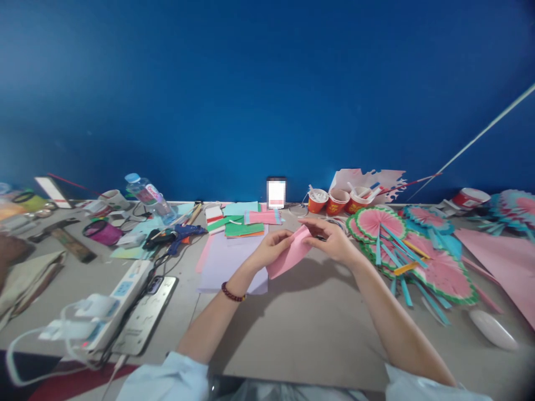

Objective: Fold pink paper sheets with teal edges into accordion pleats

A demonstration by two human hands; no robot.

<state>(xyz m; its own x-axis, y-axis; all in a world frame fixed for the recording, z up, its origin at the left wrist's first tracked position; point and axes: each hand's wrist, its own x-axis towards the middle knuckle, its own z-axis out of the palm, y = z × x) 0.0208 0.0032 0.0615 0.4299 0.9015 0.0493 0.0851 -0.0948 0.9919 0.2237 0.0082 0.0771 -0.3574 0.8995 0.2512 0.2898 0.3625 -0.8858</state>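
A small sheet of pink paper (288, 260) is held up above the table between both hands. My left hand (271, 248) pinches its upper left side, a dark bead bracelet on that wrist. My right hand (330, 238) grips the upper right edge, thumb in front and fingers behind. Just beyond, sheets of lilac paper (234, 267) lie flat with green paper pieces (244, 228) and a pink-and-blue strip (262, 217) above them. On the right are pink, green-edged paper fans (382, 223) with blue strips.
Left of my arm lie a power strip (119, 303), a phone (146, 317), a blue glue gun (184, 233) and a tilted water bottle (151, 196). Red paper cups (337, 201) and a lit phone screen (276, 193) stand by the blue wall. A white computer mouse (493, 329) sits at right.
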